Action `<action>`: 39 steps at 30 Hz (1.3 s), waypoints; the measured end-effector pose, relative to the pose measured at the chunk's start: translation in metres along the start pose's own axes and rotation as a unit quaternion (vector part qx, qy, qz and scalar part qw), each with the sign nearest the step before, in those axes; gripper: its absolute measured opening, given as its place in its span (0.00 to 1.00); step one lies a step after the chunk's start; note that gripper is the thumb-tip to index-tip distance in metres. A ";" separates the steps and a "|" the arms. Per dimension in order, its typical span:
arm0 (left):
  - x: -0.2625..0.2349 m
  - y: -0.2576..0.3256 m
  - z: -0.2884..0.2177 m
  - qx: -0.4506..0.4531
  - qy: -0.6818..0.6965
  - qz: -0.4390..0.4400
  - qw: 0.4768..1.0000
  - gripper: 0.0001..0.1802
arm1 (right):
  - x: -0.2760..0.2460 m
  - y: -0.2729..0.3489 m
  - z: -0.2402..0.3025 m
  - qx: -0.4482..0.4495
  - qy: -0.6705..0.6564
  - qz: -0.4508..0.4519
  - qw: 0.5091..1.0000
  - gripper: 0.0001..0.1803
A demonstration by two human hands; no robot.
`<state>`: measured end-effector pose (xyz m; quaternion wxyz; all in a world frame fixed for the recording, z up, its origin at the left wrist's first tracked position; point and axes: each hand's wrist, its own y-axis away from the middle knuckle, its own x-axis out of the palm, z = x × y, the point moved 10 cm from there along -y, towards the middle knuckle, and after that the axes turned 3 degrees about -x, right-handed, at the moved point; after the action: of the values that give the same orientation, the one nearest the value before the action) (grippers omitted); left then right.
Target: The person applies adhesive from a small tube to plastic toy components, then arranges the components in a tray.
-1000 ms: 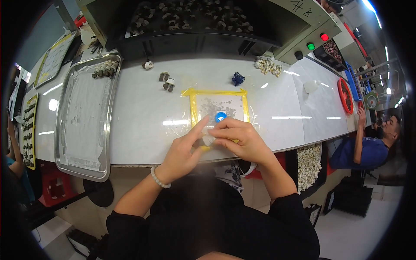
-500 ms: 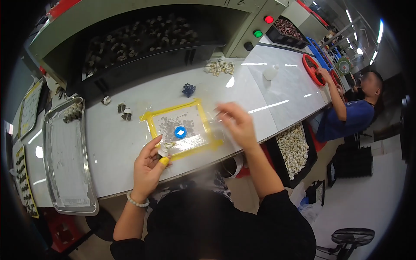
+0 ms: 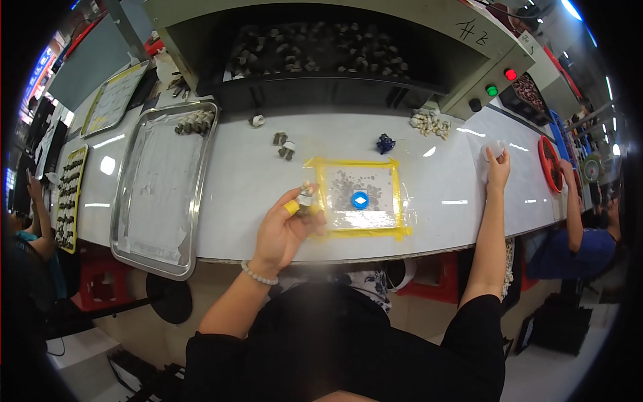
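- Left hand [image 3: 280,234] is over the bench [image 3: 244,194], palm up; its fingers, with yellow tip covers [image 3: 291,207], are closed on a small white-and-grey piece [image 3: 305,195], left of the taped sheet.
- Taped sheet [image 3: 362,232]: yellow border, grey spots.
- Round blue cap [image 3: 360,199], whitish center, sits on the sheet.
- Metal tray [image 3: 155,269] on the left, paper-lined; grey-white pieces [image 3: 195,122] grouped at its far end.
- Right hand [image 3: 497,173] is stretched far right, fingers at a whitish translucent container [image 3: 492,150]; can't tell if they grip it.
- Mid-bench: 2 loose mushroom-like pieces [image 3: 284,149], side by side.
- Dark blue spiky piece [image 3: 385,143] behind the sheet.
- Off-white pile [image 3: 430,124] farther right.
- Cabinet [image 3: 462,40] at the back, many dark-and-white pieces inside; red and green lights on its right panel.
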<state>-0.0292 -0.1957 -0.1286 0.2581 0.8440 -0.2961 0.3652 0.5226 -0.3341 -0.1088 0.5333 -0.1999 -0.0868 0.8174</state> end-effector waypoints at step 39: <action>0.016 0.002 -0.003 0.002 -0.041 0.068 0.997 0.23 | 0.178 0.250 0.204 -0.217 0.319 0.557 0.736 0.22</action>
<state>-0.0233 -0.2002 -0.1144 0.2188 0.8366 -0.3627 0.3473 0.1649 -0.2619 -0.0546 -0.0786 -0.5717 0.0406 0.8157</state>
